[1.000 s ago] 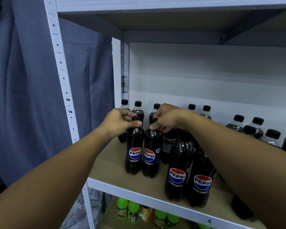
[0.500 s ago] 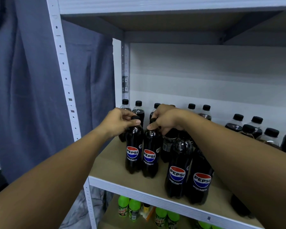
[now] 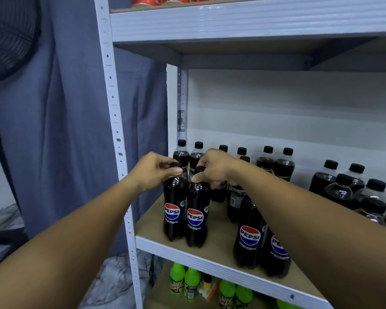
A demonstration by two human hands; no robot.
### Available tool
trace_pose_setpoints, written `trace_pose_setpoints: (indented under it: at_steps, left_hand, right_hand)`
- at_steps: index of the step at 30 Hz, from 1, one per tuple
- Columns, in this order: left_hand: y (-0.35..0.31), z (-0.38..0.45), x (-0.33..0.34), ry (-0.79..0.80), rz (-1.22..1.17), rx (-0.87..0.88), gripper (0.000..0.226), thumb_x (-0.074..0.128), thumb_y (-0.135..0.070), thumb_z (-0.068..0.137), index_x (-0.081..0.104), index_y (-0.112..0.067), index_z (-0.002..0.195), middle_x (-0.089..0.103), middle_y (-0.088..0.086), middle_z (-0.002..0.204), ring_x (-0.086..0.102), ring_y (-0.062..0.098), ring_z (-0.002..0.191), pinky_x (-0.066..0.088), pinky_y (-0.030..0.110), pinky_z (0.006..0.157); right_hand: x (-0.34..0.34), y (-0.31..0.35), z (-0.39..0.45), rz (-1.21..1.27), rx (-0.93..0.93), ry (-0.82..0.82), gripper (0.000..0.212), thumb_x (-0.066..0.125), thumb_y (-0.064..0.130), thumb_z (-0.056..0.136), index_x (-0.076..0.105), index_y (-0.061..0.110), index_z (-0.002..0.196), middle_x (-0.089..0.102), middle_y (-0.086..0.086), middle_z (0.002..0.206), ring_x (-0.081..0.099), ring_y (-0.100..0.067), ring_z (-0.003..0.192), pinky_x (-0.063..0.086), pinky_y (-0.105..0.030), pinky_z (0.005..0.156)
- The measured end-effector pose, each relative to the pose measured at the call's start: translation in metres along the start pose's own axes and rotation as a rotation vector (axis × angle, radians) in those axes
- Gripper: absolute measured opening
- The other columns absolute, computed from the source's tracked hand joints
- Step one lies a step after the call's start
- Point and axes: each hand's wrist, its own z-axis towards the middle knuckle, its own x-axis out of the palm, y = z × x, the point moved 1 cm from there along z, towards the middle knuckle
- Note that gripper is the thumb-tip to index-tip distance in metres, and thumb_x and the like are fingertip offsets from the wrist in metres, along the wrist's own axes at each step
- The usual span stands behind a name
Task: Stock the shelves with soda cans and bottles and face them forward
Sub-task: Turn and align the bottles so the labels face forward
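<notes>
Black caps are what both hands work by: the left hand [image 3: 153, 169] pinches the cap of the left front bottle [image 3: 173, 208], and the right hand [image 3: 214, 167] pinches the cap of the bottle beside it [image 3: 196, 216], which touches the first. Both stand upright at the front of the middle shelf [image 3: 218, 244], logos out, so the step looks like facing this pair. Next, probably only a slight twist to square the labels, then the pair at 4 o'clock [image 3: 250, 237], also logo-forward. Behind, at 12 to 2 o'clock, more dark bottles [image 3: 276, 163] stand in loose rows; one label at 3 o'clock shows its back. Green bottles [image 3: 183, 279] fill the lower shelf at 6 o'clock; red cans [image 3: 152, 0] top the upper one.
</notes>
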Motion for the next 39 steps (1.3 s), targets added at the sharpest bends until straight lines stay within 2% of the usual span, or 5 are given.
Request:
trace_pose_setpoints:
  at_steps: [17, 22, 27, 33, 39]
  left_hand:
    - [-0.001, -0.017, -0.016, -0.069, 0.063, -0.015, 0.013, 0.078, -0.023, 0.089, 0.079, -0.021, 0.102, 0.079, -0.002, 0.090, 0.075, 0.014, 0.093, 0.058, 0.044, 0.097]
    - [-0.008, -0.018, -0.011, -0.127, 0.166, -0.008, 0.042, 0.079, -0.030, 0.088, 0.069, -0.017, 0.127, 0.074, -0.007, 0.113, 0.067, 0.004, 0.107, 0.050, 0.017, 0.093]
    - [-0.029, -0.017, 0.004, -0.228, 0.145, 0.137, 0.047, 0.076, -0.038, 0.090, 0.065, -0.024, 0.133, 0.068, -0.012, 0.130, 0.061, 0.008, 0.124, 0.052, 0.038, 0.105]
    - [-0.082, -0.013, 0.052, -0.218, 0.179, 0.325, 0.035, 0.072, -0.031, 0.094, 0.069, -0.023, 0.128, 0.068, -0.013, 0.126, 0.057, 0.001, 0.120, 0.038, 0.001, 0.090]
    - [-0.110, -0.007, 0.114, 0.110, 0.104, 0.291, 0.048, 0.078, -0.034, 0.088, 0.067, -0.017, 0.131, 0.069, -0.005, 0.127, 0.062, 0.005, 0.120, 0.047, 0.031, 0.111]
  right_hand:
    - [0.015, 0.016, 0.006, -0.050, -0.065, -0.053, 0.038, 0.083, 0.033, 0.080, 0.068, 0.009, 0.105, 0.073, -0.012, 0.096, 0.074, -0.028, 0.078, 0.061, -0.034, 0.069]
    - [0.016, 0.013, 0.000, -0.095, -0.109, -0.117, 0.052, 0.084, 0.043, 0.076, 0.068, 0.012, 0.115, 0.070, -0.005, 0.110, 0.067, -0.022, 0.098, 0.053, -0.029, 0.077]
    - [-0.006, 0.003, -0.020, -0.101, -0.098, -0.143, 0.059, 0.088, 0.038, 0.073, 0.066, 0.012, 0.122, 0.068, -0.005, 0.115, 0.065, -0.021, 0.101, 0.053, -0.030, 0.083]
    - [-0.057, -0.034, -0.066, -0.203, -0.038, -0.220, 0.052, 0.090, 0.039, 0.070, 0.072, 0.015, 0.113, 0.072, 0.000, 0.110, 0.066, -0.019, 0.103, 0.053, -0.031, 0.090]
    - [-0.089, -0.076, -0.115, -0.333, 0.092, -0.165, 0.078, 0.093, 0.053, 0.054, 0.070, 0.017, 0.120, 0.072, 0.000, 0.114, 0.066, -0.019, 0.105, 0.054, -0.037, 0.096]
